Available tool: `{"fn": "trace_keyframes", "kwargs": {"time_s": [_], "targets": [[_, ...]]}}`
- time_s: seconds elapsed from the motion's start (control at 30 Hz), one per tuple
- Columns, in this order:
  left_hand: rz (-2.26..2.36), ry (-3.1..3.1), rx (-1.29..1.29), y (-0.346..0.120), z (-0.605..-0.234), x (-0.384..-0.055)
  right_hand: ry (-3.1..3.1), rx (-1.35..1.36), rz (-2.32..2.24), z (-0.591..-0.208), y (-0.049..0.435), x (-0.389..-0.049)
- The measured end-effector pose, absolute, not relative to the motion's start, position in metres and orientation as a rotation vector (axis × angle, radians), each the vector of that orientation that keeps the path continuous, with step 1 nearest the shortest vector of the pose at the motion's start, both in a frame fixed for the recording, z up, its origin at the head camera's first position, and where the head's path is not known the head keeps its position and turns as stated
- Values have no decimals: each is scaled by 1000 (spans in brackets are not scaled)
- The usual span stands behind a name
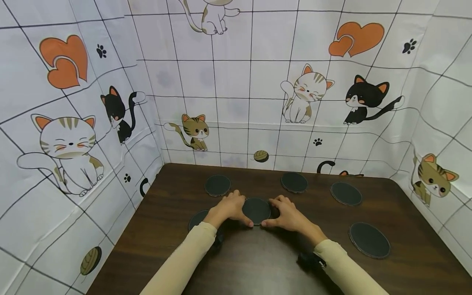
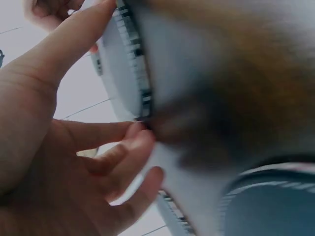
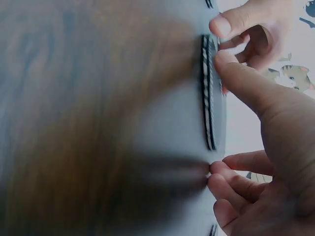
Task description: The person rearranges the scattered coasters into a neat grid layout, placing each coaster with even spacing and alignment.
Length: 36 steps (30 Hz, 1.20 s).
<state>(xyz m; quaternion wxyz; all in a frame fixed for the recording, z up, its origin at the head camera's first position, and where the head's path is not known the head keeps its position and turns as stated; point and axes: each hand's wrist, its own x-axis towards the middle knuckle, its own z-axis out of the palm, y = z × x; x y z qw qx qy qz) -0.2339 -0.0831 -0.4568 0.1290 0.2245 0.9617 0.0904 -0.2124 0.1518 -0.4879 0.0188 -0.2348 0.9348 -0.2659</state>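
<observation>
A dark round disc [image 1: 256, 211] with a striped black-and-white edge is between my two hands at the middle of the table. My left hand [image 1: 230, 207] holds it by the rim: in the left wrist view the thumb meets one end of the edge and fingertips the other. On the opposite side, my right hand [image 1: 287, 215] spreads thumb and fingers around the disc. Seen from the right wrist, its thumb overlaps the disc edge [image 3: 208, 93], while its fingertips rest on the tabletop just past the rim. A similar disc [image 1: 197, 219] lies partly hidden behind my left forearm.
More dark discs lie on the brown wooden table [image 1: 169, 192]: one at back left [image 1: 218, 185], one at back centre [image 1: 294, 182], and two at the right [image 1: 346, 193]. A white cat-print cloth [image 1: 232, 82] encloses the table. A black wrist device [image 1: 309, 261] sits at my right sleeve.
</observation>
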Motion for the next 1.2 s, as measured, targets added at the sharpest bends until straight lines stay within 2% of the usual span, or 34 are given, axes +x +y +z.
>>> {"fn": "trace_keyframes", "kwargs": {"time_s": [0.27, 0.57, 0.9, 1.2], "targets": [[239, 2861, 631, -57, -433, -252, 3007, -575, -770, -472, 203, -230], [399, 2889, 763, 3, -448, -301, 3045, -267, -583, -472, 253, -278], [642, 2816, 651, 31, -479, -340, 3028, -277, -603, -482, 264, -292], [665, 2742, 778, 47, -478, -358, 3070, -273, -608, -485, 271, -299]]}}
